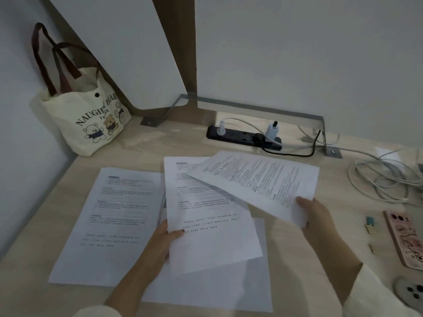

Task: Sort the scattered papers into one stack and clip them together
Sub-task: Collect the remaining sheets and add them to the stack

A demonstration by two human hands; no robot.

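My left hand point(164, 243): pinches a white printed sheet point(206, 213), in front of the black power strip point(242, 135).
My right hand point(318, 216): grips a second printed sheet point(256, 179), nearer the strip; fingers hidden beneath.
Third printed sheet point(109, 223): flat, front-left.
Small green-and-yellow item point(369, 221), front-right: possibly a clip, blurred.

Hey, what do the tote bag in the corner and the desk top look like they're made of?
Tote bag: matte cream woven cloth, probably canvas; it slumps softly and carries a printed bear design. Desk top: pale wood-grain surface, possibly laminate, with slight sheen; a soft reflection shows near the power strip.
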